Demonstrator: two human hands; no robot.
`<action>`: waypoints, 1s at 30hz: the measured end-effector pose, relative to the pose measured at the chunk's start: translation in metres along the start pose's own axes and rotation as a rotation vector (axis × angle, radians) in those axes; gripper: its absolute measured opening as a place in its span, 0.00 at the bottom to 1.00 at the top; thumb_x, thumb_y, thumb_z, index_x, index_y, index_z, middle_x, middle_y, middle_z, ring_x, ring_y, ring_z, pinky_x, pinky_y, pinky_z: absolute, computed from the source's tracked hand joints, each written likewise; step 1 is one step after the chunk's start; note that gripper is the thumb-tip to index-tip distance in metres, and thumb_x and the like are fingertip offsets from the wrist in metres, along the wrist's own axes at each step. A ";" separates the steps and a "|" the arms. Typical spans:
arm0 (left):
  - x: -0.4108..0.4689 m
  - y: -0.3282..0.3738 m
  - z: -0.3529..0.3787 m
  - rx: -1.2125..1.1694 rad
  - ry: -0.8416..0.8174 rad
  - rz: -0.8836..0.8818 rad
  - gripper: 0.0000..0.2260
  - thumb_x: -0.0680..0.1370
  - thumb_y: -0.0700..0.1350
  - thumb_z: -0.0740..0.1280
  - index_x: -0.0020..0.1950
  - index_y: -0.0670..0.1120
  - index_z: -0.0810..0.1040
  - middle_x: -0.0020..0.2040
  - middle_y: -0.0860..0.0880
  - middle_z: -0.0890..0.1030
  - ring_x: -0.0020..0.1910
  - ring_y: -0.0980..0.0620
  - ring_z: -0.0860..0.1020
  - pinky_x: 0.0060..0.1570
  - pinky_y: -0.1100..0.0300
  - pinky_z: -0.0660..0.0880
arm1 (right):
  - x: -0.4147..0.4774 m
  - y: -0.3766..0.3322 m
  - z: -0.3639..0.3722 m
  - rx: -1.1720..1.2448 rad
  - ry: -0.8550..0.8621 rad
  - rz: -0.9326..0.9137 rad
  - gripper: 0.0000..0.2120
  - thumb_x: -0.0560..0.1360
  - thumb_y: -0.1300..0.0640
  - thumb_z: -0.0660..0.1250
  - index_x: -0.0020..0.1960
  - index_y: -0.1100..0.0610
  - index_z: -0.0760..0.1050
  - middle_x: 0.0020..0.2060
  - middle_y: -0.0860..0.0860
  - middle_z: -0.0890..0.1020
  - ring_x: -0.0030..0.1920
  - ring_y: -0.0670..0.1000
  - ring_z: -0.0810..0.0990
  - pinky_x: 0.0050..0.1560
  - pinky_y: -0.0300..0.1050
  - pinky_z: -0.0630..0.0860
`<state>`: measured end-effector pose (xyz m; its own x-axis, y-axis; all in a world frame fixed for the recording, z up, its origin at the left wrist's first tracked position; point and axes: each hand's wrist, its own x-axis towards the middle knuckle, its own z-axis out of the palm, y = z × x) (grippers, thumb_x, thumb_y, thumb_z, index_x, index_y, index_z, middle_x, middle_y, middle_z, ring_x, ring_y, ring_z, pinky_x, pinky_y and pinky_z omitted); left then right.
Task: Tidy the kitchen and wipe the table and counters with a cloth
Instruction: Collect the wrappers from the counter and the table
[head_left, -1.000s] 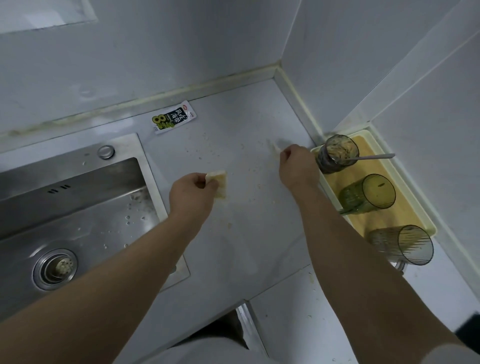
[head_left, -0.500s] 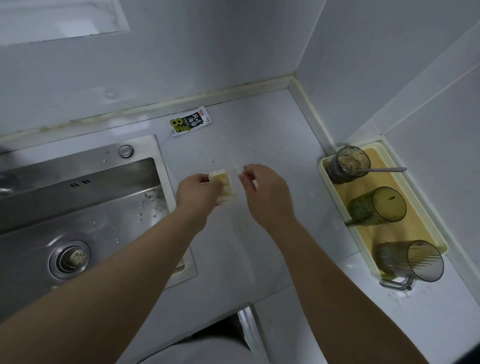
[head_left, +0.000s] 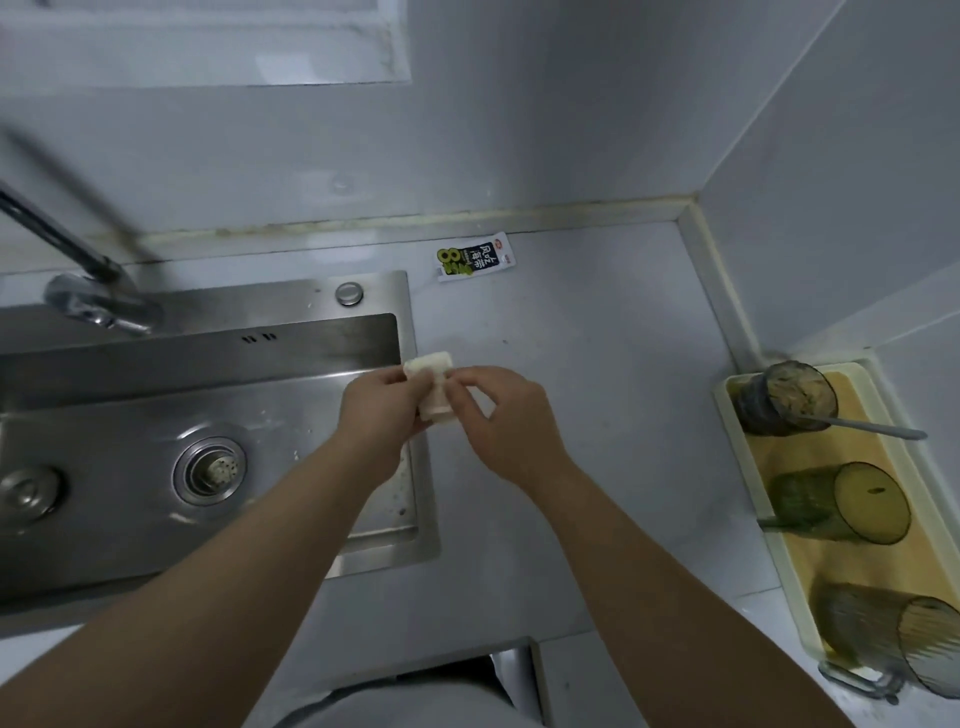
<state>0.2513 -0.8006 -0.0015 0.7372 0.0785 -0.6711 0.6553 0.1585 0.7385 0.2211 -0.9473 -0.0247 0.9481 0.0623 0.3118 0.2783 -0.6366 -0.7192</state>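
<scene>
Grey counter (head_left: 597, 374) runs from the steel sink (head_left: 156, 415) rightward, and at the basin's right edge the left hand (head_left: 382, 410) grips a small folded cloth (head_left: 434, 387) while the right hand (head_left: 501, 418) pinches it, probably refolding; wiping the crumbed counter comes next.

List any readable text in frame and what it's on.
"8": large green digit on the packet lying on the counter by the back wall.
The packet also carries large white characters on black, too blurred to read reliably; its small print and red corner logo are illegible.
No text can be made out on the sink, the tray, the cups or the pale folded piece held in both hands.
</scene>
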 end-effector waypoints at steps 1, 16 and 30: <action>0.000 0.001 -0.007 -0.006 0.034 -0.006 0.09 0.80 0.38 0.68 0.59 0.37 0.80 0.51 0.40 0.84 0.49 0.45 0.84 0.44 0.56 0.82 | 0.007 0.002 0.001 -0.009 0.047 0.045 0.08 0.79 0.56 0.68 0.49 0.58 0.83 0.44 0.50 0.85 0.45 0.49 0.82 0.48 0.42 0.77; -0.024 0.016 -0.085 -0.233 0.078 -0.076 0.06 0.80 0.36 0.66 0.57 0.39 0.78 0.52 0.40 0.84 0.47 0.46 0.84 0.43 0.53 0.82 | 0.173 0.098 0.073 -0.661 -0.472 0.192 0.14 0.74 0.56 0.60 0.53 0.53 0.82 0.57 0.51 0.79 0.63 0.55 0.70 0.69 0.51 0.61; -0.020 0.026 -0.099 -0.290 0.083 -0.065 0.09 0.80 0.37 0.66 0.60 0.39 0.78 0.55 0.39 0.84 0.51 0.44 0.84 0.45 0.52 0.82 | 0.176 0.106 0.076 -0.682 -0.423 0.150 0.12 0.77 0.58 0.58 0.52 0.57 0.79 0.56 0.53 0.79 0.62 0.58 0.72 0.60 0.53 0.69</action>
<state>0.2375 -0.7007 0.0241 0.6713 0.1368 -0.7284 0.6179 0.4394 0.6520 0.4293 -0.9452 -0.0931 0.9837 0.1369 -0.1166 0.1179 -0.9806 -0.1565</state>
